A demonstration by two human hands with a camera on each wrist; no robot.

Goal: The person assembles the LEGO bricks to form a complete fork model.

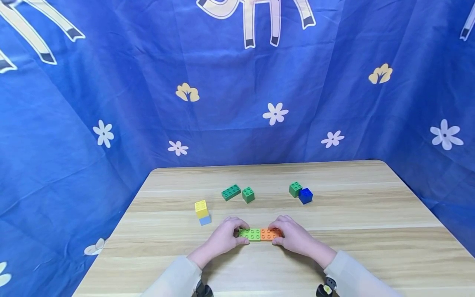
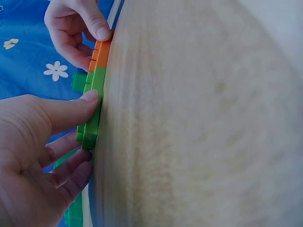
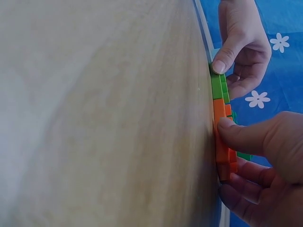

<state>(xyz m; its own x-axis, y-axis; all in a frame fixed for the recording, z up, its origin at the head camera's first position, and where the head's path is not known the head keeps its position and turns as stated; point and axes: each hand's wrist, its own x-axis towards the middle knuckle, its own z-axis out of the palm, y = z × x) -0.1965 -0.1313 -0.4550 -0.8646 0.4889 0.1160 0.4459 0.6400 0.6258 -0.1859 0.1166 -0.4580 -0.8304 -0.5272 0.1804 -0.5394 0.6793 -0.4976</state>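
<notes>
**Even pressure, flush ends**

The left hand (image 1: 224, 237) is pinching the lime brick (image 1: 254, 234) between thumb and fingers, parted only to its width; the right hand (image 1: 297, 236) is gripping the orange brick (image 1: 265, 234) likewise. Both are lying studs up on the surface (image 1: 267, 272), touching end to end. Pressing lightly and equally should stop the join buckling.

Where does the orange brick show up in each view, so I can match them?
Head: orange brick below centre.
Left wrist: near the top, left of centre.
Right wrist: right of centre, slightly below mid-height.
Shared landmark: the lime-green brick, end to end with it in all three.
</notes>
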